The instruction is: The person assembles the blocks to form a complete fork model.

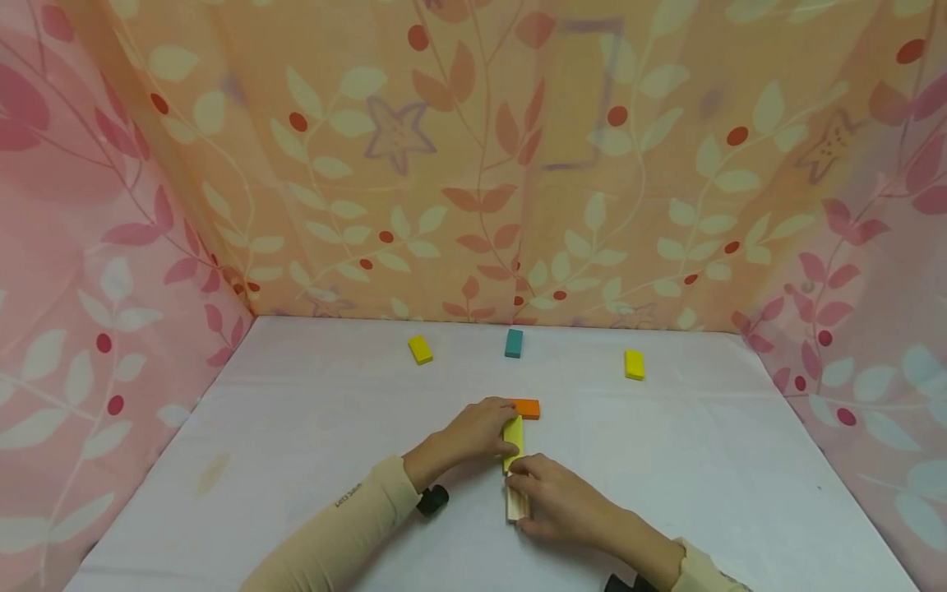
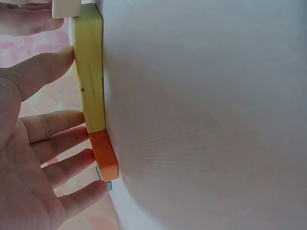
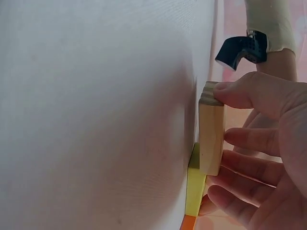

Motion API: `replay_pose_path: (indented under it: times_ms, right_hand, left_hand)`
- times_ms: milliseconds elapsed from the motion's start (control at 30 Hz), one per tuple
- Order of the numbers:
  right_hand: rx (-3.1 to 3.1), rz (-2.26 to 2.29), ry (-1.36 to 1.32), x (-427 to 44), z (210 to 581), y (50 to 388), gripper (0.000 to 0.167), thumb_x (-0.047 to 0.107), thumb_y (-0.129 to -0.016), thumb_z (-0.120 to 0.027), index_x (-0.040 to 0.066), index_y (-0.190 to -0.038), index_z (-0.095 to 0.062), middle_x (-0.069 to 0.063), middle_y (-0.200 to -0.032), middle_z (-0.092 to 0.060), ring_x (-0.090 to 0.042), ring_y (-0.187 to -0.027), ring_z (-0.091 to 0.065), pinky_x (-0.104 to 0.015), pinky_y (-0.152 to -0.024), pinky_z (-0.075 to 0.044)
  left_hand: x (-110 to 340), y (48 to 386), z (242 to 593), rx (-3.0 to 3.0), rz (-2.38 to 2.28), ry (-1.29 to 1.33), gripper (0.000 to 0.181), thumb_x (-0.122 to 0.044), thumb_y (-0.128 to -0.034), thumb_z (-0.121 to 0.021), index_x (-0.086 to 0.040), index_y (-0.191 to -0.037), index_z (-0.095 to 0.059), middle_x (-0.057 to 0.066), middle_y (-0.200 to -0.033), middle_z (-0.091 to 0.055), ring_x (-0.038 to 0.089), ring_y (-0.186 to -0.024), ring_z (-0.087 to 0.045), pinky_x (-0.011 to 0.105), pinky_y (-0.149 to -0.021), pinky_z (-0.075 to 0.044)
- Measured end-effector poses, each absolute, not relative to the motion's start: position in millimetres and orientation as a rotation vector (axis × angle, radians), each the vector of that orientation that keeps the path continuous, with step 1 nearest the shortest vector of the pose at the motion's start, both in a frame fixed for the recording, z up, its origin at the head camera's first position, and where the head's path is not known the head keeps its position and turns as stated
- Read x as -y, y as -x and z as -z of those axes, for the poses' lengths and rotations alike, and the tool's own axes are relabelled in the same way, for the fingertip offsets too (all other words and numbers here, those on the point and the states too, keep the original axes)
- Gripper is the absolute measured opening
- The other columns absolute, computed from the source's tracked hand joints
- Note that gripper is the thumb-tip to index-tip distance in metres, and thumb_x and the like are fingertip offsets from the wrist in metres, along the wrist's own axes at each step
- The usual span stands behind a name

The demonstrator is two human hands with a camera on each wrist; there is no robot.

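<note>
My left hand (image 1: 477,429) rests its thumb and straight fingertips along a yellow block (image 1: 514,442) and the orange block (image 1: 526,409) at its far end. In the left wrist view the thumb touches the yellow block (image 2: 88,72), while other fingertips lie by the orange block (image 2: 104,155). My right hand (image 1: 558,500) holds a plain wooden block (image 1: 515,501) at the near end of the yellow one. In the right wrist view, the thumb presses one end of that wooden block (image 3: 211,136), with fingers along its side. It appears raised slightly off the table.
Farther back on the white-covered table (image 1: 296,460) lie a yellow block (image 1: 420,349), a teal block (image 1: 514,344) and another yellow block (image 1: 634,364). Patterned cloth walls (image 1: 473,164) border the back and both sides. A black wrist device (image 1: 433,500) sits at the left cuff.
</note>
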State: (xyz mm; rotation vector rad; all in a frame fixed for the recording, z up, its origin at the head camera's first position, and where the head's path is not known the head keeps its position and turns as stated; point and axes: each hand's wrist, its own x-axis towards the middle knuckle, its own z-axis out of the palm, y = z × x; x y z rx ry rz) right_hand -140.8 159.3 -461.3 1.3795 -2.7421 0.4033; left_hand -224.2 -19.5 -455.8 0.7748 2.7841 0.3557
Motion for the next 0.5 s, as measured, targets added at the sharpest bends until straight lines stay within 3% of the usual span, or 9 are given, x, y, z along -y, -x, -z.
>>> replay_pose_path:
  times_ms: [500]
  right_hand:
    - [2.712, -0.365, -1.401, -156.9, 461.5, 141.8, 0.042, 0.030, -0.077, -0.081, 0.010, -0.112, -0.068, -0.002, -0.117, -0.063, -0.014, -0.104, -0.057, -0.027, -0.089, -0.053]
  left_hand:
    - [19.2, 226.2, 459.8, -2.786, -0.338, -0.779, 0.058, -0.044, -0.0847, -0.073, -0.016, -0.134, -0.059, 0.000, -0.146, -0.052, 0.019, -0.137, -0.045, 0.042, -0.111, -0.041]
